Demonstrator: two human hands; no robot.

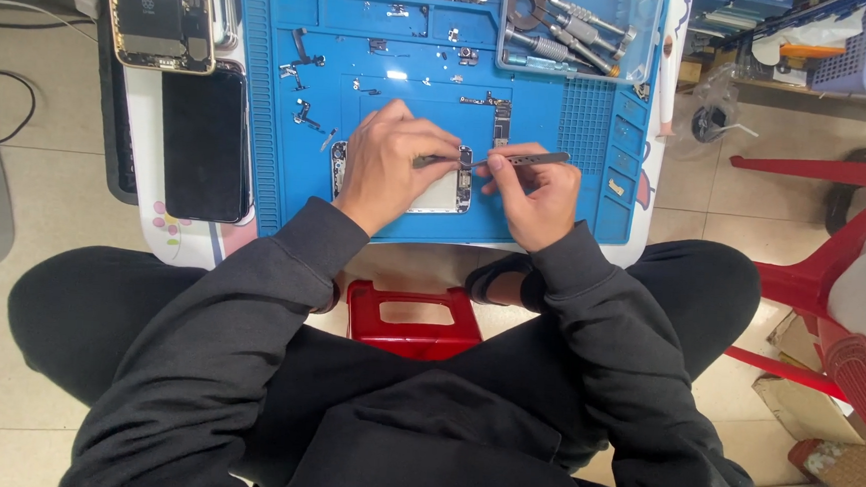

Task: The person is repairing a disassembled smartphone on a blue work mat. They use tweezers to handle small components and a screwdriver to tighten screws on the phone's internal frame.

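An opened phone body point(444, 192) lies on the blue repair mat point(571, 122) near its front edge. My left hand point(390, 163) covers the phone's left half and pinches a thin dark tool whose tip rests at the phone's top right. My right hand point(531, 194) is closed around grey metal tweezers point(530, 159), their point meeting the same spot on the phone. Small screws and metal parts point(303, 75) lie scattered on the mat beyond my hands.
A clear tray of screwdrivers point(576, 27) sits at the mat's back right. A black phone screen point(205, 144) and another opened phone point(162, 6) lie left of the mat. A red stool point(413, 321) is between my knees; a red chair point(832, 278) stands right.
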